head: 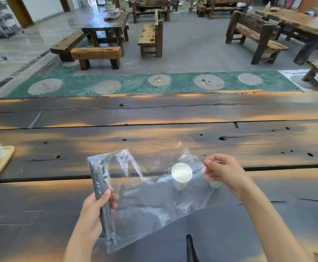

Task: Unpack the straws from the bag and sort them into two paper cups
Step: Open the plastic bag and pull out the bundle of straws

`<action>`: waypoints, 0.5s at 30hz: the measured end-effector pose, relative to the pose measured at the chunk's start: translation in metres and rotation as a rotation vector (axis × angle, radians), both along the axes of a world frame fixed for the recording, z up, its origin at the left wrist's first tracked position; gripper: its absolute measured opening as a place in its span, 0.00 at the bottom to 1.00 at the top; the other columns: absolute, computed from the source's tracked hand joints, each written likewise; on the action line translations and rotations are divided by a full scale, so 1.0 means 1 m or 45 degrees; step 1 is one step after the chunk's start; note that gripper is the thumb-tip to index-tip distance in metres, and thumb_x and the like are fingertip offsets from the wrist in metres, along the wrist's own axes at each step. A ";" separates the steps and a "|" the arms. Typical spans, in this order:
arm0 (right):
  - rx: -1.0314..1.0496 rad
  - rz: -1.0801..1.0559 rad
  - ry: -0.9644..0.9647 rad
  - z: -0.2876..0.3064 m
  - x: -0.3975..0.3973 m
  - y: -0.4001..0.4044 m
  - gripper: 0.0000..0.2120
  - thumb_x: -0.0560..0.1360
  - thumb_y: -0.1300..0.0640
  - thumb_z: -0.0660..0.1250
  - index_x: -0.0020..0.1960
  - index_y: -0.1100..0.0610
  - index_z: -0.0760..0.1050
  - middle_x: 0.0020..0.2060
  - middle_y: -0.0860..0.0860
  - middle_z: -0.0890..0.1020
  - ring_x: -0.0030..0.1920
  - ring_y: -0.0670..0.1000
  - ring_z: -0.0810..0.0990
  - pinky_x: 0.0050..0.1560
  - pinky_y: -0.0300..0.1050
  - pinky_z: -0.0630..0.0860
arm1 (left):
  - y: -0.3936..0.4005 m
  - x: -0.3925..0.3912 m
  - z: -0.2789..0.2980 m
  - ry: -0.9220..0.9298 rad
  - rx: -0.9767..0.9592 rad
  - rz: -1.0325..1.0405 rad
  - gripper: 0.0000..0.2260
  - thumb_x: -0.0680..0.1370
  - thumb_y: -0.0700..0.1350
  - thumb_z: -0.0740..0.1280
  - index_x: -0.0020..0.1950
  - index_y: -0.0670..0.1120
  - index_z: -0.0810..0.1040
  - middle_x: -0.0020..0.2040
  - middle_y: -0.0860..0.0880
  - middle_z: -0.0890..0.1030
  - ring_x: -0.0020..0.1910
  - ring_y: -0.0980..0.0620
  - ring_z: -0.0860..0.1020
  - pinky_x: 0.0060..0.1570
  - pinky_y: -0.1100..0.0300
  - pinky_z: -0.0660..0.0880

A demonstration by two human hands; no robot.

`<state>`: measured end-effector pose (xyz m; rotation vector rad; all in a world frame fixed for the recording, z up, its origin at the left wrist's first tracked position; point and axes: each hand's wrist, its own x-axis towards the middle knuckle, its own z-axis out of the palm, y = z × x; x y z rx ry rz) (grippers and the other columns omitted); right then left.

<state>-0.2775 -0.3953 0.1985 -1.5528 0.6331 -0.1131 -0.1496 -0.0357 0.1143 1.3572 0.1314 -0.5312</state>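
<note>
A clear plastic bag [154, 201] is held up over the dark wooden table [173, 114]. A bundle of black straws [100, 188] stands along the bag's left edge, inside the plastic. My left hand [97, 210] grips that bundle through the bag. My right hand [224, 173] pinches the bag's right upper edge. A white paper cup [181, 173] stands on the table behind the bag, seen through the film. A second paper cup [214, 184] shows partly under my right hand.
A light wooden tray [3, 163] with two white bowls sits at the table's left edge. A black rod-like object [190, 246] pokes up at the table's near edge. Benches and tables fill the room beyond.
</note>
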 end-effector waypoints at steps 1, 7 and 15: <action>0.069 -0.007 -0.061 -0.002 -0.002 -0.001 0.08 0.81 0.65 0.62 0.45 0.64 0.77 0.33 0.56 0.83 0.31 0.50 0.79 0.33 0.40 0.74 | 0.003 0.001 -0.003 0.016 0.015 0.033 0.07 0.77 0.42 0.68 0.51 0.39 0.80 0.37 0.43 0.83 0.31 0.49 0.79 0.32 0.58 0.76; 0.258 -0.063 -0.325 -0.011 -0.005 -0.002 0.12 0.78 0.73 0.62 0.60 0.65 0.77 0.37 0.60 0.81 0.32 0.53 0.75 0.34 0.41 0.77 | 0.008 0.003 -0.008 -0.002 0.088 0.087 0.07 0.79 0.41 0.67 0.52 0.39 0.80 0.36 0.45 0.84 0.30 0.51 0.80 0.39 0.53 0.75; -0.210 0.085 -0.199 0.001 -0.005 -0.006 0.23 0.75 0.77 0.59 0.61 0.58 0.81 0.38 0.53 0.81 0.39 0.51 0.78 0.45 0.41 0.77 | 0.004 0.004 0.005 -0.158 0.102 0.058 0.07 0.79 0.44 0.67 0.52 0.41 0.80 0.39 0.42 0.84 0.35 0.48 0.79 0.40 0.52 0.74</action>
